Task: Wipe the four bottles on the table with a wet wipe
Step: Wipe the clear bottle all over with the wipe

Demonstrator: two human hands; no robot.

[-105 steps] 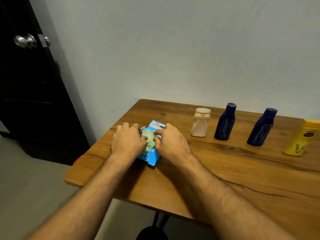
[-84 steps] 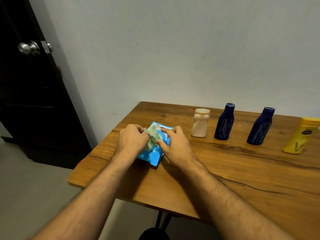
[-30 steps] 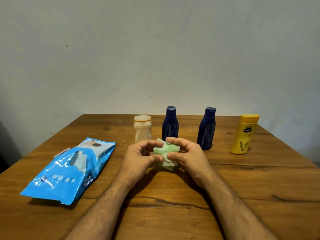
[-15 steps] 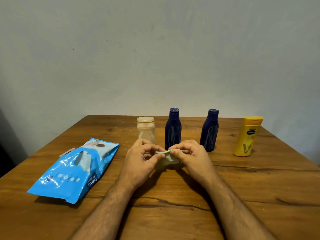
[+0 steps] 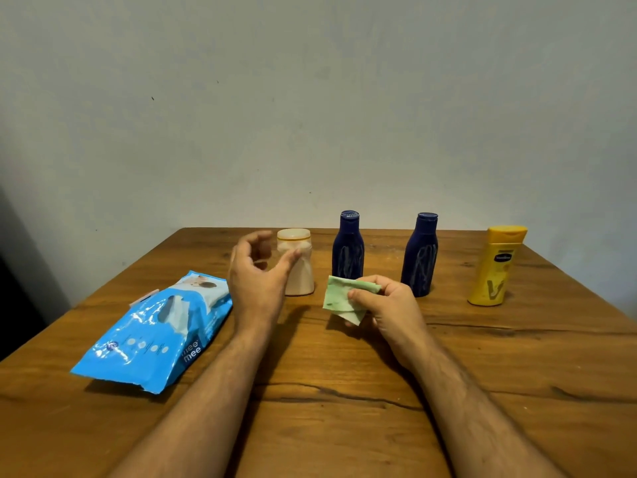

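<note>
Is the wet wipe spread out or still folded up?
Folded. The green wet wipe shows as a small layered pad with a creased top edge, pinched in the right hand.

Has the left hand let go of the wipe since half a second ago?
Yes. The left hand has left the wet wipe and moved leftward and away, now open before the pale bottle.

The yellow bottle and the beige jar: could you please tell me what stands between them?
In the head view, two dark blue bottles stand between the beige jar and the yellow bottle.
</note>
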